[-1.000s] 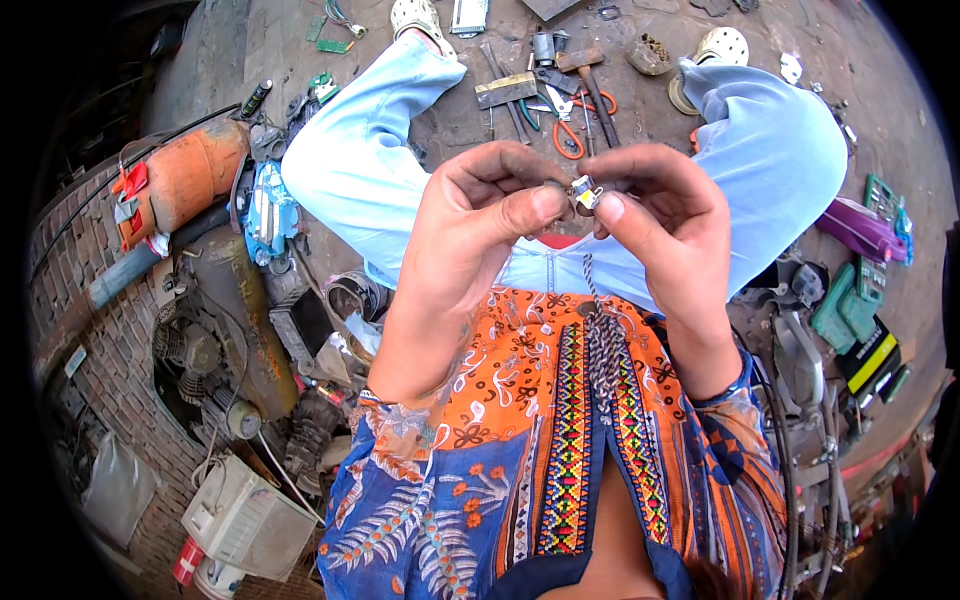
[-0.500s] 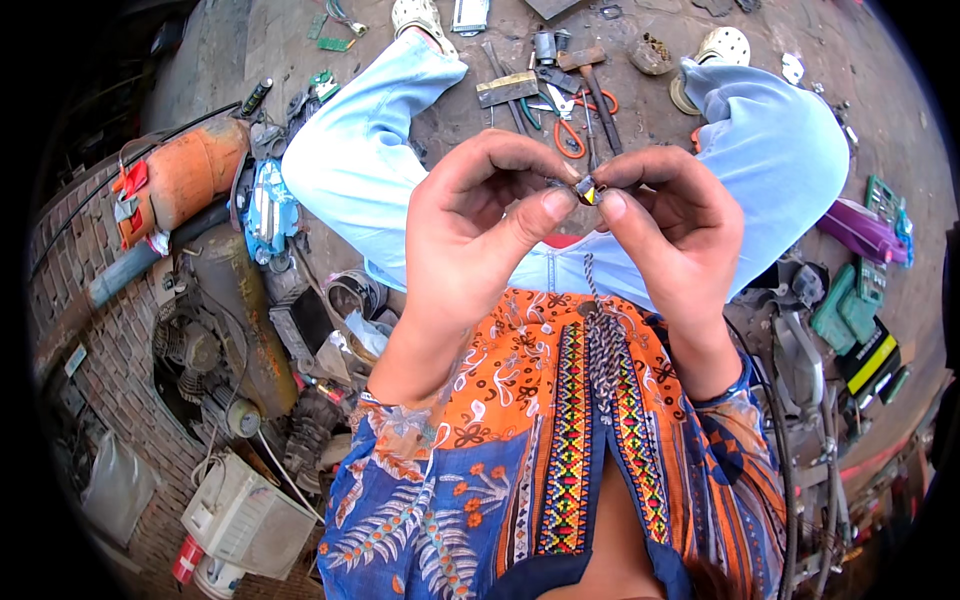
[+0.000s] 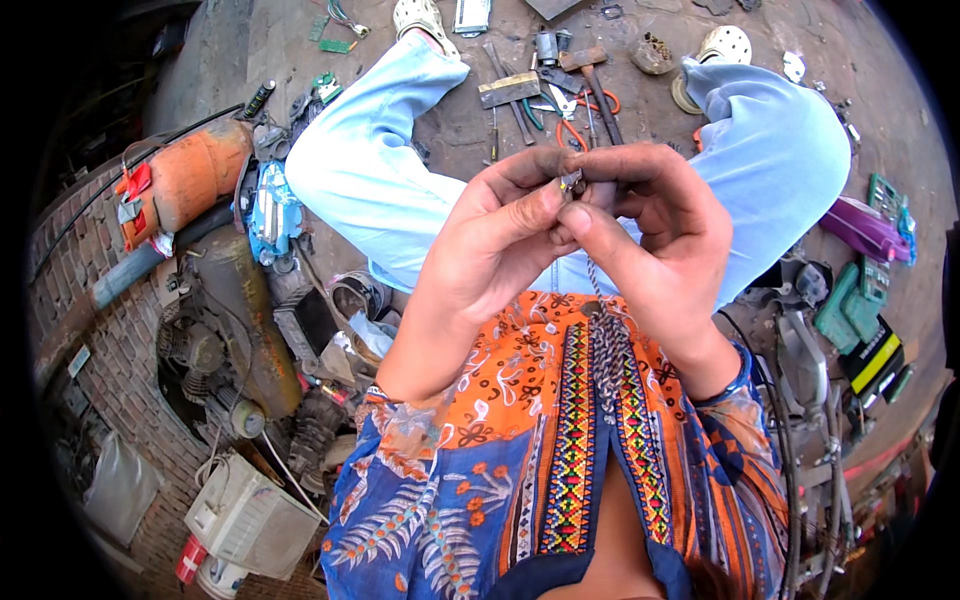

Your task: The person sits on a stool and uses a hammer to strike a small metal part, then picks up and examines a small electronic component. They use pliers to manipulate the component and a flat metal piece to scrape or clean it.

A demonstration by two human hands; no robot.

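A: Where is the small metal piece with a glint of yellow (image 3: 570, 182) being held?
B: It is held in the air above the brown, dirt-stained floor (image 3: 455, 118), between two legs in pale blue trousers (image 3: 370, 190). Its exact shape is largely hidden by the fingers.

A: How is it gripped?
B: By the left hand (image 3: 490, 220) it is pinched, between thumb and forefinger. The right hand (image 3: 665, 225) is brought up against the left, its thumb and forefinger curled in just beside the piece. Whether anything is pinched by the right fingers cannot be told, since their tips are partly covered.

A: What can be seen on the floor beyond the hands?
B: A hammer with a wooden handle (image 3: 603, 100) is laid beside some orange-looped handles (image 3: 572, 135), which are partly hidden by the hands. To the left of these, a tan rectangular block (image 3: 508, 90) is seen lying across a dark shaft. A round brown container (image 3: 652, 55) is placed farther right, near a cream perforated shoe (image 3: 725, 45).

A: And toward the floor's side edges?
B: Near the left edge, a rusty orange metal cylinder (image 3: 205, 175) is laid on its side. Toward the right edge, a purple object (image 3: 865, 230) is seen, with green plastic cases (image 3: 850, 310) just below it.
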